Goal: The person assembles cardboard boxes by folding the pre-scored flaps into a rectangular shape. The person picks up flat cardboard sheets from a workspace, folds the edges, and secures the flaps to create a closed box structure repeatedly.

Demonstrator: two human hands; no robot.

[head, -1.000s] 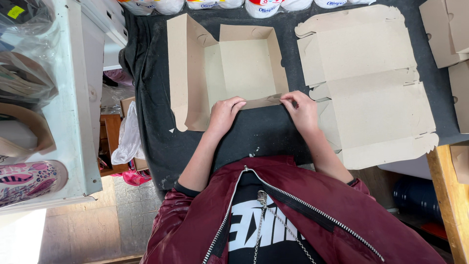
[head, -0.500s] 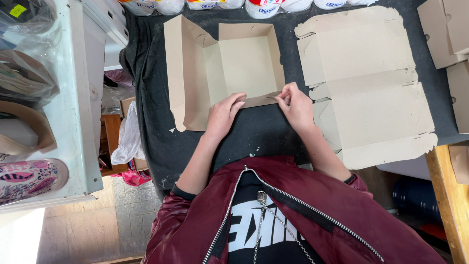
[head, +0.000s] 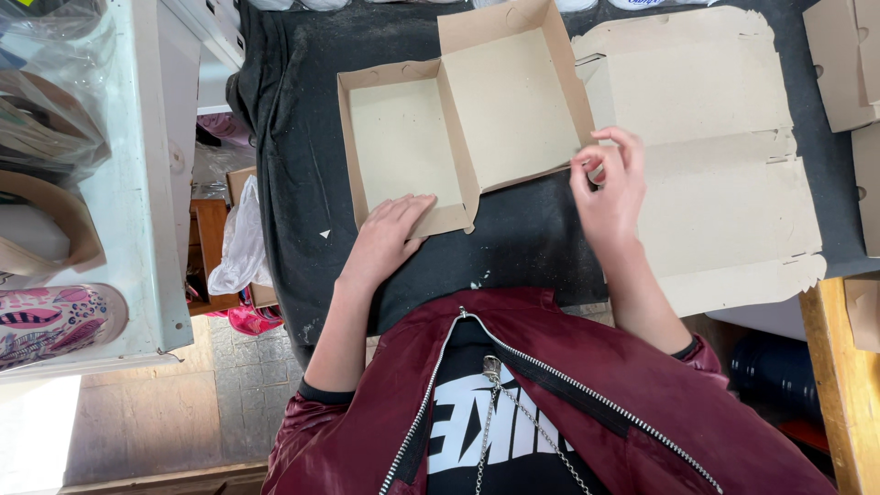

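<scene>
A partly folded cardboard box [head: 463, 128] lies on the black cloth-covered table [head: 513, 238], straight ahead of the person in the maroon zip jacket [head: 587, 403]. The box shows two shallow halves side by side — a smaller tray on the left with raised walls, and a larger panel on the right that tilts up toward the far edge. The left hand [head: 385, 238] rests flat on the near wall of the left tray, fingers laid close together and pointing toward the box's inside, the palm on the dark cloth just beside the cardboard. The right hand [head: 610, 188] hovers at the box's near right corner, fingers curled and loosely spread with thumb and forefinger drawn toward each other; whether they pinch the edge of the cardboard or only touch it cannot be told. Under and beyond that hand lies a flat unfolded box blank [head: 715, 156], spread across the right part of the table, its side flaps cut and its near edge hanging at the table's rim. More cardboard pieces [head: 843, 64] sit at the far right corner. To the left stands a pale blue cabinet [head: 137, 183] with a patterned pink cup [head: 50, 321] on its side, and a white plastic bag [head: 240, 243] hangs between cabinet and table.
</scene>
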